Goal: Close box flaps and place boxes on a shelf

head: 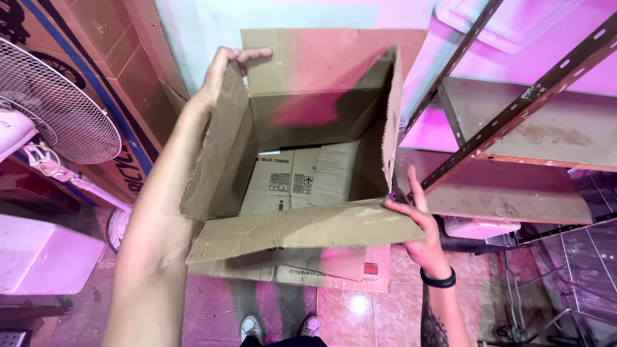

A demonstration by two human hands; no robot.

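Note:
An open brown cardboard box (302,186) hangs in front of me, its flaps spread and its inside empty. My left hand (222,74) grips the top of the box's left flap, fingers curled over the far upper corner. My right hand (421,225) holds the near right corner, where the front flap meets the right wall, fingers spread along the edge. A black band sits on my right wrist. The box's bottom panels show printed symbols.
A metal shelf rack (514,128) with angled perforated posts stands close on the right. A white standing fan (51,109) and a large upright cardboard carton (122,71) are at the left. A white block (38,257) sits low on the left. My shoes show on the tiled floor (360,315).

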